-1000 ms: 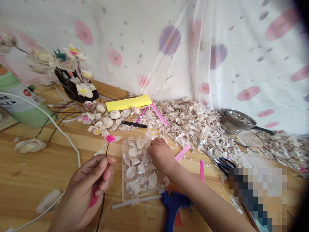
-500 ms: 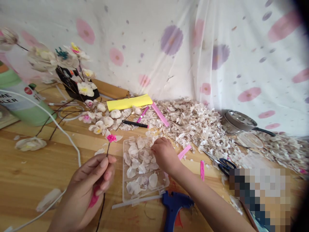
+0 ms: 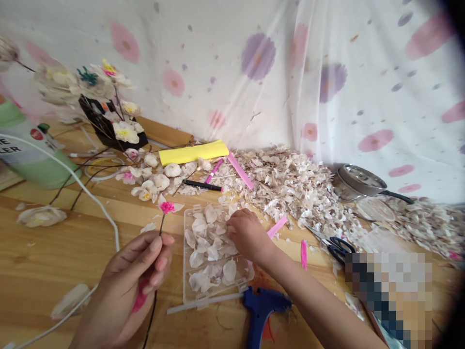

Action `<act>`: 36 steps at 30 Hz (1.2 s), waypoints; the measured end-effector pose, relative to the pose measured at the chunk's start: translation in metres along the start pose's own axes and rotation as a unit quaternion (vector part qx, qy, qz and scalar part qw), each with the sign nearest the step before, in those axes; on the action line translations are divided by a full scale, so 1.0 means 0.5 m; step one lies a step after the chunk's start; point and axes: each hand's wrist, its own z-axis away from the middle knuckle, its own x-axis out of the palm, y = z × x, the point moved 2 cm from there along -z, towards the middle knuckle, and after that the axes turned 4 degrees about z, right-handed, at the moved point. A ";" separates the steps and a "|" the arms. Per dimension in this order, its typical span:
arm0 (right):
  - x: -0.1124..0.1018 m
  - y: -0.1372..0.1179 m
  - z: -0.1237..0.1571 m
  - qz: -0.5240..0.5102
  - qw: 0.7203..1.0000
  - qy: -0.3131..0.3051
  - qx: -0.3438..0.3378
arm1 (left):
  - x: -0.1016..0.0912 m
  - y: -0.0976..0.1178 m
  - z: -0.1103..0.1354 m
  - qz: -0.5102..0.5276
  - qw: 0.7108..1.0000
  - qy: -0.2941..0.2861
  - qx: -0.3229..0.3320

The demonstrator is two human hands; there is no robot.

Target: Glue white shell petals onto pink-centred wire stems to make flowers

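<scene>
The wire stem [image 3: 161, 226] was pinched in the left hand [image 3: 132, 283] beside the tray [image 3: 212, 296], where petals [image 3: 198, 258] were touched by the curled right hand [image 3: 247, 235], its grip not discernible, so several clinging petals could be lifted together.

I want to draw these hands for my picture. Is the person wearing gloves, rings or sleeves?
No gloves: the left hand and the right hand are both bare. I see no rings, watch or bracelet. The right forearm is bare too, with no sleeve in view. The nails that show look short and unpainted.
</scene>
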 end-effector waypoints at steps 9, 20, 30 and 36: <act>-0.001 0.019 0.013 -0.029 0.999 0.015 0.040 | -0.002 -0.001 0.004 0.015 1.000 -0.019 0.001; -0.025 0.010 0.043 -0.157 0.984 0.069 0.049 | -0.001 -0.002 0.003 0.010 1.000 -0.020 0.008; -0.012 0.000 0.035 -0.168 0.984 0.055 0.005 | -0.003 -0.004 -0.004 0.013 1.000 -0.010 0.000; -0.001 0.056 -0.042 -0.035 0.997 0.062 -0.025 | -0.001 0.000 -0.003 0.012 1.000 -0.002 -0.005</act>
